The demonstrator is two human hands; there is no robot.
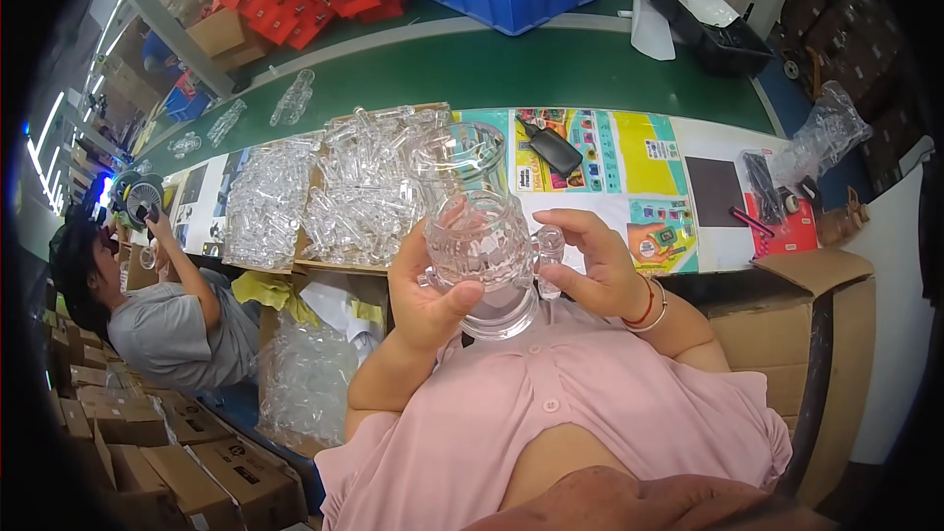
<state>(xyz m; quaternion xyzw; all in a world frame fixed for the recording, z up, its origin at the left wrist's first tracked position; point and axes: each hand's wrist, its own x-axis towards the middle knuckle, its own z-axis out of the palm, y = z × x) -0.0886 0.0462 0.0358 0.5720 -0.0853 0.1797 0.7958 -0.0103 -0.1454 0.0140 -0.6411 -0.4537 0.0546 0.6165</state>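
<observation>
Head view: the left hand's (423,290) fingers curl round a clear vessel (480,246) at the table's (716,254) near edge; the right hand (605,270) pinches its clear side piece (550,256). Glass parts (369,187) crowd the left; a carton (846,354) borders the right.

From my remote station I see a creased, pale pink blouse (639,413), with 1 round pink button (551,404) plain at its front. Its 2 loose sleeves (755,418) are short with flared edges. My view shows the right hand (602,275) wearing 1 thin red bracelet (647,303) and 1 pale bangle (662,313) at the wrist.
</observation>
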